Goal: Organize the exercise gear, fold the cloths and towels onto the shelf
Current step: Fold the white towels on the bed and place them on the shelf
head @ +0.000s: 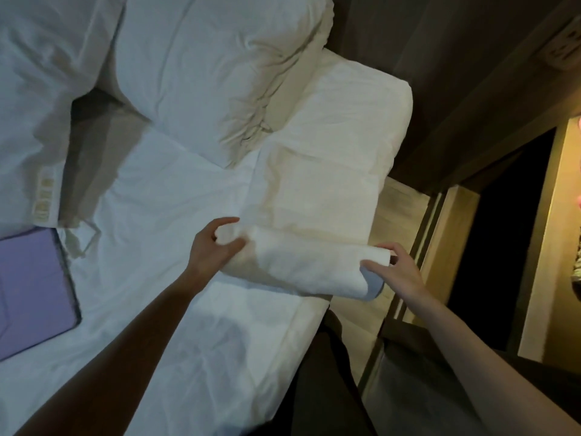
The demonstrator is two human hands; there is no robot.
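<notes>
Hands on a half-rolled towel at the bed's right edge

Left hand (210, 247) has thumb and fingers curled round the left end of the white towel (301, 262); right hand (399, 272) curls loosely round its right end, thumb and fingertips touching the roll. The roll lies between the two hands, its unrolled part spread flat on the far side, on the bed (176, 196) near its right edge. Pillows (220, 73) sit farther off, and a flat purple case (31, 294) lies well to the left on the sheet.
</notes>
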